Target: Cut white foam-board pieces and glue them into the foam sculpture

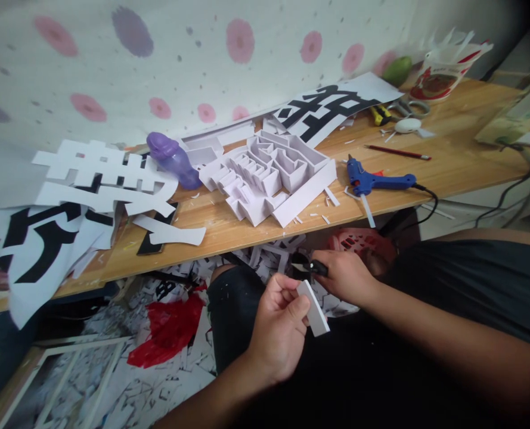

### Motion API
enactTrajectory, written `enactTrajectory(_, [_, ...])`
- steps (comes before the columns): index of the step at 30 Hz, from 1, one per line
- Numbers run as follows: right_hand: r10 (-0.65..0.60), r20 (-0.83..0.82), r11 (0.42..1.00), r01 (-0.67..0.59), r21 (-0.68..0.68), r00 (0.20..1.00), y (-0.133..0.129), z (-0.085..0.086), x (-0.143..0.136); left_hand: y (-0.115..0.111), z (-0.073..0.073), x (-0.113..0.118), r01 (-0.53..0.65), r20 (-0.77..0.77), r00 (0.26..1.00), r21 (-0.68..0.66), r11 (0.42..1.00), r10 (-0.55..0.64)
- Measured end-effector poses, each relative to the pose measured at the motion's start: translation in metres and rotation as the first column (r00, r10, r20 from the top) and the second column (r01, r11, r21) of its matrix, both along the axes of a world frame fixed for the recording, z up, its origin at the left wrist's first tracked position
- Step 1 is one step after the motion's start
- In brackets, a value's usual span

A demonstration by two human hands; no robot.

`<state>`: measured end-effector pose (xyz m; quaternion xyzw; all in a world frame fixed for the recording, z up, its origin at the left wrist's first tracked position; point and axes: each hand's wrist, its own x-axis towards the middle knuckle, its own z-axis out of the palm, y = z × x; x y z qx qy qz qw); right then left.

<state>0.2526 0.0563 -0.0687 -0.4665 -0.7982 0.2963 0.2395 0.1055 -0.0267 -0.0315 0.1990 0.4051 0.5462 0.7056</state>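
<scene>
My left hand (276,333) pinches white foam strip (313,308) below the table (247,229) | right hand (347,275) grips small black cutter (312,266) beside it | risk, I think: blade slips toward my thumb.

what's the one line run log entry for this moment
left hand: pinches white foam strip | right hand: grips black cutter beside strip | on desk: foam letter model, blue glue gun

The white block letter (269,179) sits in the middle of the table (461,161). Just right of it lies the blue glue gun (372,180), blocking that side. Just left stands a purple bottle (175,159). In front of it, bare wood leaves room for a hand.
</scene>
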Motion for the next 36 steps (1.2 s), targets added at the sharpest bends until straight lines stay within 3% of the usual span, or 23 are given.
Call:
enactTrajectory(3, [0.012, -0.063, 0.994, -0.019, -0.108, 0.998, 0.002, -0.002, 0.000, 0.003, -0.002, -0.002, -0.072, -0.091, 0.993, -0.002, 0.997, 0.072])
enactTrajectory(5, [0.084, -0.174, 0.965, -0.124, -0.232, 0.981, 0.001, 0.001, 0.001, 0.006, -0.003, -0.005, -0.136, -0.189, 0.972, 0.023, 0.990, 0.138])
enactTrajectory(7, [0.124, -0.391, 0.868, -0.291, -0.403, 0.912, -0.002, 0.006, 0.001, 0.009, -0.005, -0.007, -0.173, -0.279, 0.943, 0.061, 0.983, 0.183])
enactTrajectory(10, [0.025, -0.639, 0.686, -0.478, -0.549, 0.769, -0.007, 0.016, -0.001, 0.011, -0.006, -0.009, -0.179, -0.375, 0.903, 0.112, 0.977, 0.209])
enactTrajectory(12, [-0.038, -0.657, 0.652, -0.480, -0.587, 0.753, -0.010, 0.021, -0.003, 0.012, -0.006, -0.010, -0.162, -0.396, 0.896, 0.131, 0.978, 0.201])
enactTrajectory(18, [-0.132, -0.650, 0.644, -0.434, -0.630, 0.748, -0.012, 0.025, -0.004, 0.013, -0.002, -0.010, -0.118, -0.273, 0.950, 0.145, 0.982, 0.154])
enactTrajectory(28, [-0.179, -0.708, 0.623, -0.479, -0.619, 0.683, -0.013, 0.028, -0.001, 0.023, 0.005, -0.014, 0.110, -0.141, 0.987, 0.278, 0.954, -0.073])
enactTrajectory(33, [-0.230, -0.735, 0.582, -0.515, -0.629, 0.638, -0.012, 0.028, 0.003, 0.028, 0.006, -0.013, 0.068, -0.264, 0.964, 0.339, 0.938, 0.025])
enactTrajectory(36, [-0.244, -0.733, 0.596, -0.498, -0.630, 0.635, -0.009, 0.029, 0.005, 0.027, 0.006, -0.012, 0.010, -0.354, 0.926, 0.366, 0.931, 0.129])
